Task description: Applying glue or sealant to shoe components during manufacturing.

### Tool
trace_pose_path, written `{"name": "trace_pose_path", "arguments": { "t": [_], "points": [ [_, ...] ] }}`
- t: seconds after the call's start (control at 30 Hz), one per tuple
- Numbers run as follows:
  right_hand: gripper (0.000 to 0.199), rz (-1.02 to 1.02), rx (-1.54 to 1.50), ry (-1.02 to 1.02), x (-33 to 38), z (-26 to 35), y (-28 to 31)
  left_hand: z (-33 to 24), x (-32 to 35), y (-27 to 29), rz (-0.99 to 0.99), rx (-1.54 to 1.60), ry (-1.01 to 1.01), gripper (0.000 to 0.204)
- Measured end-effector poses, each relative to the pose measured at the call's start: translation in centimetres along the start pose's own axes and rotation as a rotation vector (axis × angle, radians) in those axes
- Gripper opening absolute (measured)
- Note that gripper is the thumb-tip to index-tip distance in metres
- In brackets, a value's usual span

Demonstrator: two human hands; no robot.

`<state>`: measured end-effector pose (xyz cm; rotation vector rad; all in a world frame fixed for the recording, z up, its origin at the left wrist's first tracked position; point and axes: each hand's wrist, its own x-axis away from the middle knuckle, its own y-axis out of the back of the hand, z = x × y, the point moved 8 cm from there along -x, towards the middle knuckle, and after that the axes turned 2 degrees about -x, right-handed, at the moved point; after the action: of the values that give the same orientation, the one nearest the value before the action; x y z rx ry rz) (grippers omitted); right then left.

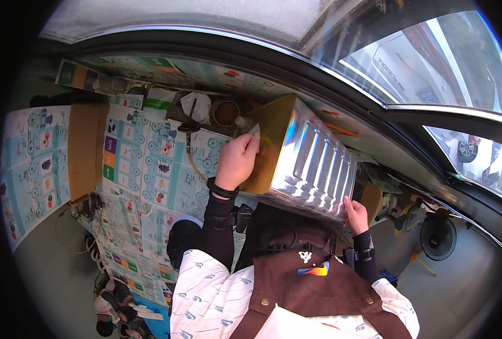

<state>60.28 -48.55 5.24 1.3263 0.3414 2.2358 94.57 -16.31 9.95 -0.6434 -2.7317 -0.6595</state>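
White short sleeves (205,288) with scattered blue-grey motifs and thin broken lines end over close-fitting black undersleeves (218,246). A dark brown apron (318,292) has a round brass-coloured button (265,302) at each upper corner of its bib and, lower down, a small white emblem (305,257) beside a slanted multicoloured badge (314,270). The left hand (238,161) has a textured black wristband (221,190) and a black strap (221,221) higher up; behind the right hand (356,216) sits another dark strap (364,253).
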Motion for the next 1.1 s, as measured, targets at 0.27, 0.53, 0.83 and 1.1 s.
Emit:
{"name": "trace_pose_path", "arguments": {
  "t": [0.27, 0.53, 0.83, 1.1],
  "points": [
    [0.056, 0.005, -0.004, -0.007, -0.20, -0.52, 0.07, 0.00, -0.03, 0.04, -0.009, -0.001, -0.006, 0.036],
    [0.056, 0.006, -0.004, -0.008, -0.02, -0.31, 0.06, 0.03, -0.09, 0.08, -0.013, -0.003, -0.011, 0.035],
    [0.055, -0.011, 0.003, 0.011, -0.21, -0.32, 0.20, 0.06, -0.15, -0.03, -0.007, -0.010, -0.013, 0.036],
    [0.056, 0.008, -0.027, 0.002, -0.66, -0.54, -0.04, 0.15, 0.05, 0.04, -0.027, 0.000, -0.029, 0.036]
  ]
}}
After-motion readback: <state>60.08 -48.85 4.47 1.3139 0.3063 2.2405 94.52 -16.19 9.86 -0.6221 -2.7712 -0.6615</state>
